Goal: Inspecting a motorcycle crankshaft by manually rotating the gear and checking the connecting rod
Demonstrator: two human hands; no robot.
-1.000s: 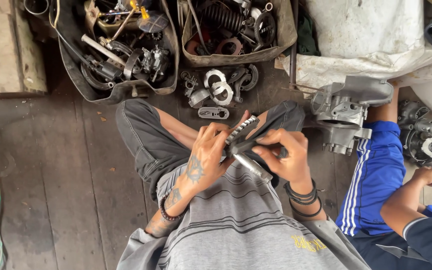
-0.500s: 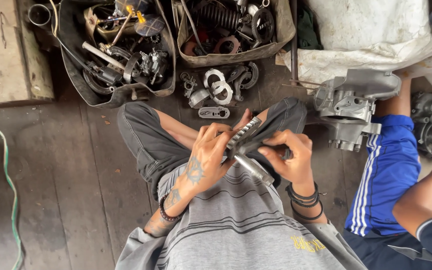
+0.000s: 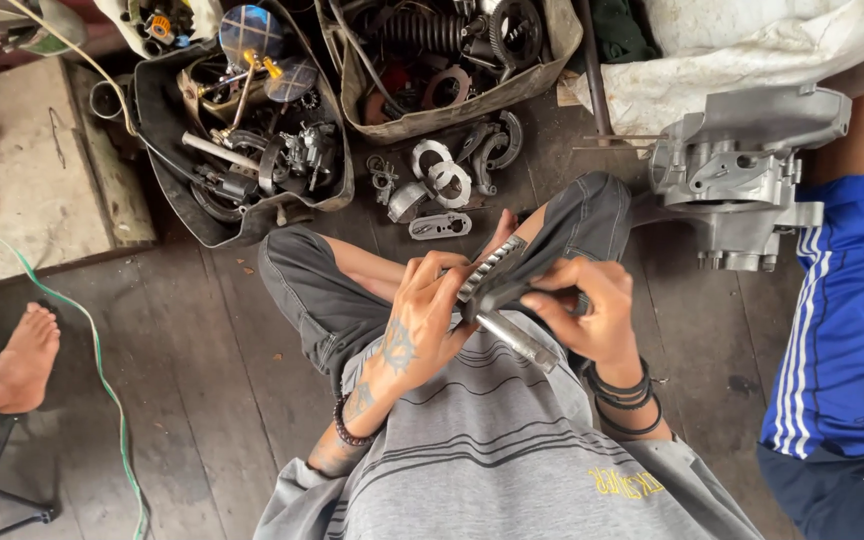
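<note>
While both hands grip it, toothed metal shaft (image 3: 500,290), long axis slanting upper-right

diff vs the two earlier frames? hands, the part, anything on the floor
Mostly the camera view has shifted: a bare foot has come into view at the left, and the silver engine casing sits further right in frame. Both hands keep their grip: left hand and right hand still clasp the toothed metal part over the lap. Nothing taken up or let go; the bins of parts are unmoved.
</note>
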